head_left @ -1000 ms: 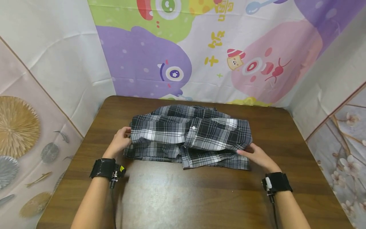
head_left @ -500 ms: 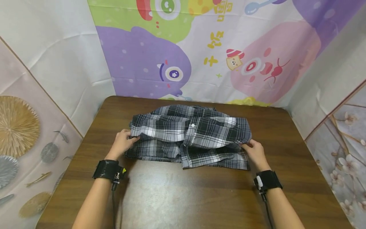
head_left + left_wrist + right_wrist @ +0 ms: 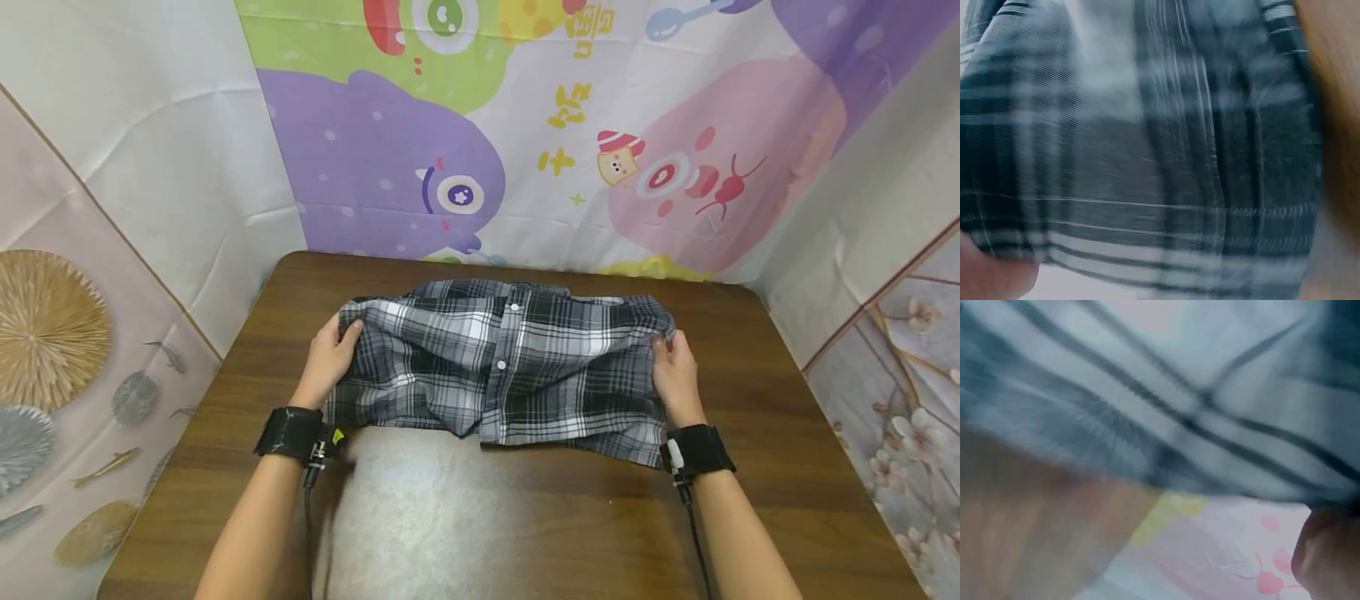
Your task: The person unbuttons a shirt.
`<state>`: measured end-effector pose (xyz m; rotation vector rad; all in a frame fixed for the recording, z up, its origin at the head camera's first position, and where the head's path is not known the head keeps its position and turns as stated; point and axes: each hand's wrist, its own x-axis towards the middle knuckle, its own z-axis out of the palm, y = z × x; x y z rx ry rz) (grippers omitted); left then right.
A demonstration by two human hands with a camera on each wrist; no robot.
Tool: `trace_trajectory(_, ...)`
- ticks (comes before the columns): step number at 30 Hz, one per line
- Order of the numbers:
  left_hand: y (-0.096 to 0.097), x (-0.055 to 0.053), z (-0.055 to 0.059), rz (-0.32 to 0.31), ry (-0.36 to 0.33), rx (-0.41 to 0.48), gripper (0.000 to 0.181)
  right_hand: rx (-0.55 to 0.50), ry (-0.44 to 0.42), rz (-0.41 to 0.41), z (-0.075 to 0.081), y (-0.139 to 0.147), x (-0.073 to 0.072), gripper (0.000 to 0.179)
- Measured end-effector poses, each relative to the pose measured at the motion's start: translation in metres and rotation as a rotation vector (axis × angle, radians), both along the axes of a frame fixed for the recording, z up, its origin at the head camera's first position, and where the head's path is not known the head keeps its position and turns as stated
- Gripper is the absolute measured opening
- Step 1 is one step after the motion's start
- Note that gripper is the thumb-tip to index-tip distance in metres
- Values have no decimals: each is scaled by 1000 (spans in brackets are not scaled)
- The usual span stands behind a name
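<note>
A grey, black and white plaid button shirt (image 3: 450, 358) lies bunched across the middle of the brown table, its white buttons running down the centre. My left hand (image 3: 332, 354) grips the shirt's left side, thumb on top of the cloth. On the opposite side my right hand (image 3: 677, 371) pinches the fabric, thumb on the near face and the other fingers behind. Between the hands the upper layer is raised and drapes toward the front. Blurred plaid cloth (image 3: 1116, 156) fills most of the left wrist view. In the right wrist view, the cloth edge (image 3: 1179, 425) hangs over blurred skin.
The wooden table (image 3: 525, 533) extends in front of the shirt, with a bright glare on it. A cartoon-printed curtain (image 3: 555, 167) hangs behind the far edge. Patterned panels stand at both sides. Each wrist wears a black strap (image 3: 291, 433) with a cable trailing toward the person.
Both hands have moved up and away from the front edge, lifting the shirt's upper layer. The folded lower part has spread out, and a second button now shows.
</note>
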<state>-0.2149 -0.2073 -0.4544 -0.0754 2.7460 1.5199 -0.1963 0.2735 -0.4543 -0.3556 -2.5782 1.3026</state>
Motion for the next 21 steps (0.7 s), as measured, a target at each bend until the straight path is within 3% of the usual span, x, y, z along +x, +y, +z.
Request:
trace_trajectory(3, -1, -1, 2, -21, -83, 41, 50, 42, -60, 27, 9, 4, -1, 26)
trace_trajectory(7, -4, 0, -2, -94, -245, 62, 55, 106, -164, 95, 18, 13, 0, 30)
trace_trajectory(11, -3, 2, -13, -132, -360, 5, 59, 127, -238, 132, 13, 19, 1, 34)
trace_trajectory(17, -1, 6, -33, -88, -379, -151, 57, 162, -364, 166, -9, 25, 3, 49)
trace_trajectory(21, 1, 14, -33, 5, -304, -171, 51, 147, -417, 175, -15, 29, 10, 56)
